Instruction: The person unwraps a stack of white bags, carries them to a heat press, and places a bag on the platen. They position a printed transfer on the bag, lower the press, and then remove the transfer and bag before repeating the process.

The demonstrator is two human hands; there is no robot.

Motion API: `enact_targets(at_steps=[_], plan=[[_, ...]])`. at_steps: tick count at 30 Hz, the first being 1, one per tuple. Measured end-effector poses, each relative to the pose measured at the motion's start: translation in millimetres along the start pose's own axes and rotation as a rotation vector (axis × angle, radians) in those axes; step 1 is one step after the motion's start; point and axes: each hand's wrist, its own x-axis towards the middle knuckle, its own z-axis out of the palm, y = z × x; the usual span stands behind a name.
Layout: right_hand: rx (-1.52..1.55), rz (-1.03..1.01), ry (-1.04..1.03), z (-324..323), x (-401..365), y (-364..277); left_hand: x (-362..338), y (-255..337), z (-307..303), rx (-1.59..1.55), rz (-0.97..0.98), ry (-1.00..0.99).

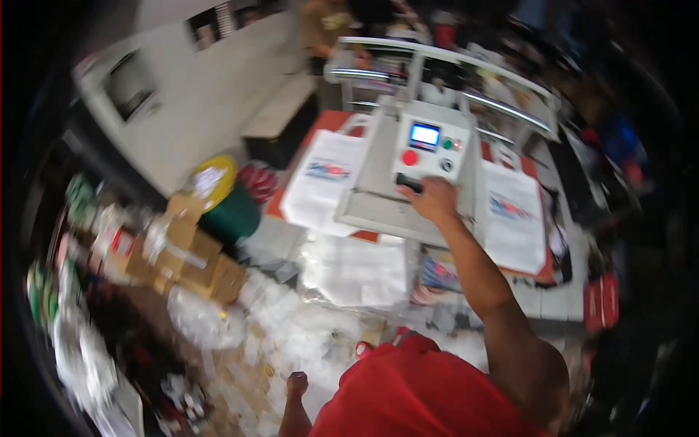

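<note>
My right hand [437,198] is wrapped round the black handle [409,183] at the front of a heat press. The press's control box [431,142] has a lit screen, a red button and a green button. On the red board left of the press lies a white printed bag [325,178]; another white printed bag [512,211] lies on the right board. My left hand [296,384] hangs low at my side, blurred, with its fingers curled; what it holds, if anything, is too small to tell.
A stack of white bags [355,271] in clear plastic sits below the press. Cardboard boxes [193,255] and a green bin with a yellow rim [231,211] stand left. Plastic wrap [204,320] covers the floor. Another person [324,29] is behind the press.
</note>
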Motion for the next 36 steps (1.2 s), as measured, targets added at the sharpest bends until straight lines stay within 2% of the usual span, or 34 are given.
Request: enact_targets(at_steps=[1,2,4,6,8,9,11,12,14,16,17,18,20,21,24,26,28,31,36], plan=[[-0.062,0.055,-0.041,-10,-3,6,3,23,-32,-0.531,-0.326,0.01],[-0.085,0.122,-0.036,-15,-10,19,18,30,-45,-0.496,-0.275,-0.026],[-0.057,0.088,0.103,-18,-24,41,35,30,-49,-0.632,-0.378,-0.001],[-0.069,0.097,0.157,-13,-33,63,64,4,-32,-0.548,-0.063,-0.006],[-0.063,0.23,0.083,-22,-41,81,77,19,-52,-0.559,-0.228,-0.127],[-0.069,0.247,0.083,-23,-44,94,83,35,-68,-0.549,-0.218,-0.138],[-0.094,0.288,0.119,-26,-53,124,91,62,-90,-0.633,-0.374,-0.129],[-0.096,0.294,0.115,-27,-57,138,101,70,-95,-0.628,-0.373,-0.134],[-0.116,0.283,0.219,-30,-66,164,136,56,-90,-0.569,-0.191,-0.073],[-0.152,0.312,0.217,-38,-71,186,164,49,-110,0.211,0.53,0.163],[-0.169,0.305,0.234,-41,-75,198,174,60,-123,0.262,0.394,0.206],[-0.176,0.288,0.249,-41,-78,207,182,73,-137,-0.074,0.185,0.349],[-0.12,0.218,0.315,-40,-84,230,181,136,-216,-0.225,0.117,0.481],[-0.107,0.189,0.314,-43,-86,237,185,170,-260,-0.227,0.064,0.451],[-0.182,0.211,0.299,-46,-85,247,209,249,-359,-0.201,0.216,0.532],[-0.148,0.172,0.323,-47,-85,257,241,280,-393,-0.296,0.461,0.578],[-0.104,0.239,0.255,-54,-83,255,261,328,-426,-0.386,0.593,0.56],[-0.106,0.188,0.332,-49,-85,269,327,368,-443,-0.263,0.693,0.444],[-0.139,0.269,0.285,-43,-89,292,389,429,-462,0.02,0.778,0.312]])
